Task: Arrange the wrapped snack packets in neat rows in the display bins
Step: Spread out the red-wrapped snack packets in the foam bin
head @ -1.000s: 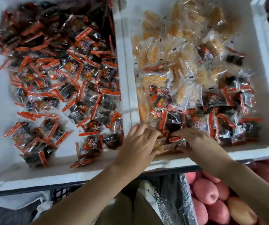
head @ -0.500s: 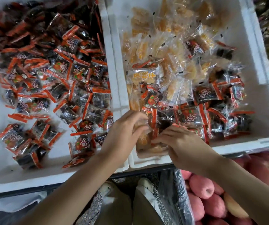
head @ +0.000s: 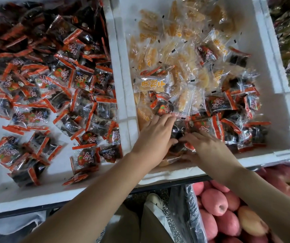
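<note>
Head view, single frame.

Two white foam bins stand side by side, and their walls touch up the centre of the frame. The left bin (head: 35, 195) fills the left half. It holds dark packets with red ends (head: 81, 79), heaped thick in the upper left and thinning to scattered singles toward the lower left, lying at all angles.

The right bin (head: 175, 174) carries a mixed load. Yellow packets (head: 175, 32) in clear wrap cover its upper part, and one white-labelled packet (head: 151, 84) lies flat near centre. A second heap of dark packets (head: 217, 103) sits along its lower right portion, with a few among the yellow ones.

Both hands are in the lower left corner of the right bin, just right of frame centre. The left hand (head: 155, 137) lies palm down on the pile with its fingers fairly straight, the tips at the edge of a clear wrapper. Its grip is released and encloses nothing. The right hand (head: 209, 146) lies just beside it, fingers spread and pointing left over dark packets, fingertips nearly meeting the left thumb. We cannot tell whether its grip pinches a packet or only rests there, because the palm side is hidden.

In the lower right of the frame, red apples (head: 214, 201) lie below the bins. At bottom centre we see a light shoe (head: 155, 201) and khaki trousers (head: 123, 225).
</note>
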The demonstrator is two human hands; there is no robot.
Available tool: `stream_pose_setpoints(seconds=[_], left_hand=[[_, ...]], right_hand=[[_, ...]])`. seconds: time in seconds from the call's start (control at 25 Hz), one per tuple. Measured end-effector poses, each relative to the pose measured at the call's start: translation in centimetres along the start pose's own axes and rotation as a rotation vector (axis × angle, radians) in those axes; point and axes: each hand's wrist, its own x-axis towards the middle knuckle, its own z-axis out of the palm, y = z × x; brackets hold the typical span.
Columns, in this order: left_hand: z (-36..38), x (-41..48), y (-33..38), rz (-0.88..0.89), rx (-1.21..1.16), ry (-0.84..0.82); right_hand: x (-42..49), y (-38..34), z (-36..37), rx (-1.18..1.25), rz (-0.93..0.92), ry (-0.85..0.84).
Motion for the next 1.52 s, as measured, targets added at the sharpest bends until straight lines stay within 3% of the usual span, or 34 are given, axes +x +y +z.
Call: stream_pose_setpoints(seconds=[0.12, 0.24, 0.4, 0.72, 0.8, 0.92, 1.0, 1.2, 1.32, 1.4, 1.52], left_hand=[[0.9, 0.9, 0.1, -0.001, 0.177, -0.043], [0.8, 1.2, 0.0, -0.016, 0.214, -0.068], [1.1, 0.9, 0.4, -0.021, 0.081, -0.124], [0.9, 0.5, 1.2, -0.115, -0.150, -0.122], [-0.2, -0.3, 1.1, -0.124, -0.292, -0.011], [-2.5, -1.9, -0.4, -0.134, -0.518, 0.292], [-4.1, -3.8, -2.7, -0.165, -0.504, 0.466], [-5.8, -9.6, -10.3, -0.412, -0.372, 0.678], [-5.4, -11.5, -14.6, -0.649, -0.331, 0.594], [-4.8, -12.2, -16.7, -0.717, -0.329, 0.488], [-4.0, -12.5, -18.1, -0.790, -0.371, 0.340]], right_hand=[[-0.5, 0.4, -0.3, 0.091, 0.030, 0.051], [-0.3, 1.9, -1.7, 0.166, 0.218, 0.179], [0.7, 3.2, -2.5, 0.307, 0.386, 0.018], [0.2, 1.7, -4.6, 0.527, 0.389, 0.074], [0.4, 0.5, -5.8, 0.585, 0.369, 0.150], [1.7, -2.2, -7.7, 0.729, 0.325, 0.310], [3.4, -4.9, -7.9, 0.773, 0.282, 0.341], [9.3, -12.2, -4.5, 0.709, 0.115, 0.151], [13.0, -15.4, -1.8, 0.549, 0.064, -0.057], [14.8, -17.0, -0.2, 0.507, 0.028, -0.183], [16.0, -17.6, 1.1, 0.253, -0.035, -0.194]])
